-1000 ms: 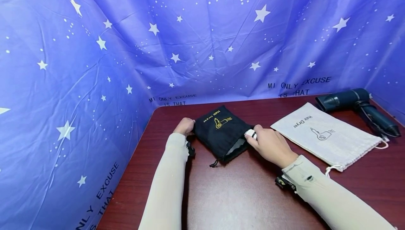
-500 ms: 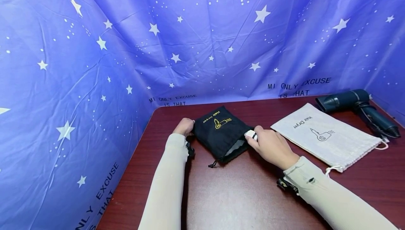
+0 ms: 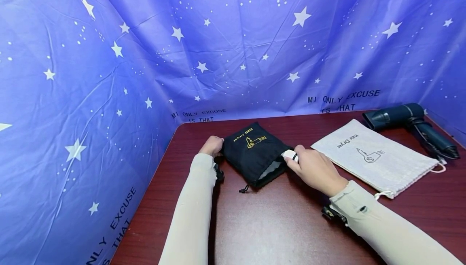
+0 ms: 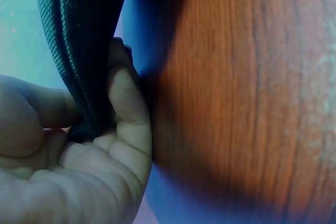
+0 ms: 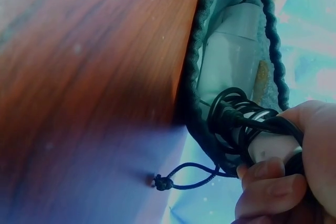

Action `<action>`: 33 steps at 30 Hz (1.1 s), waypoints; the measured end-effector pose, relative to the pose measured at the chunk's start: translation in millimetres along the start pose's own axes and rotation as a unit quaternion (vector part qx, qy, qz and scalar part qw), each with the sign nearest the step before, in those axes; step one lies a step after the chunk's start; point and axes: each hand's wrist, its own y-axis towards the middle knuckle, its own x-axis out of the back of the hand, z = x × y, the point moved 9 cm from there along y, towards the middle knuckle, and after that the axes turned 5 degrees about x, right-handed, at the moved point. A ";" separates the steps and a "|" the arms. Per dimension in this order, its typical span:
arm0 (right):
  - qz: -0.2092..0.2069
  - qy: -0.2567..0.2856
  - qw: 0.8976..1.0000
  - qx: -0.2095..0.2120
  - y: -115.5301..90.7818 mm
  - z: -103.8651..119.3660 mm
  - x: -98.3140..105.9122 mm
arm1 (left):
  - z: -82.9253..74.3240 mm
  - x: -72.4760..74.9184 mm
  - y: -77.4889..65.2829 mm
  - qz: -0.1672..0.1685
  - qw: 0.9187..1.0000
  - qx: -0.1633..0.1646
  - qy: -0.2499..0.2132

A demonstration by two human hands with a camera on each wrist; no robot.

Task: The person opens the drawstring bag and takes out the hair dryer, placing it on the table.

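Observation:
A black drawstring bag [image 3: 255,151] with a yellow "Hair Dryer" print lies on the table, its mouth gaping towards the near right. My left hand [image 3: 212,146] holds the bag's far-left corner; in the left wrist view the dark cloth [image 4: 79,51] runs between thumb and fingers. My right hand [image 3: 316,170] grips the handle of a white hair dryer [image 5: 231,56] at the bag's mouth. Black cord [image 5: 231,116] is coiled round that handle. In the right wrist view the dryer's body sits within the bag; from the head view most of it is hidden.
A white drawstring bag [image 3: 375,155] with a similar print lies flat to the right. Behind it, a dark hair dryer [image 3: 395,115] rests at the back right corner. Starry blue cloth [image 3: 236,46] hangs along the back and left of the dark red table [image 3: 255,228].
My right hand has shifted slightly right and nearer, and a little more of the white handle shows. My left hand and the black bag have stayed almost still.

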 end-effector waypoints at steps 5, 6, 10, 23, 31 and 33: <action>0.003 0.006 1.000 -0.007 -2.1 -2.7 1.2 | -0.5 -0.2 -1.1 0.000 1.000 -0.002 -0.001; 0.004 0.008 1.000 -0.008 -2.3 -3.1 1.4 | -0.6 -0.5 -1.5 0.000 1.000 -0.002 -0.004; 0.005 0.014 1.000 -0.012 -3.6 -4.6 2.4 | -2.6 -0.9 -2.5 -0.009 1.000 -0.015 0.013; 0.005 0.020 1.000 -0.008 -9.3 -6.5 9.0 | -5.6 1.3 3.3 -0.025 0.993 -0.016 0.119; 0.004 0.018 1.000 -0.010 -11.2 -9.9 12.8 | -3.8 2.1 3.5 -0.016 0.995 -0.005 0.102; 0.004 0.019 1.000 -0.011 -11.6 -11.1 12.6 | -3.3 2.2 2.9 -0.015 0.995 -0.003 0.094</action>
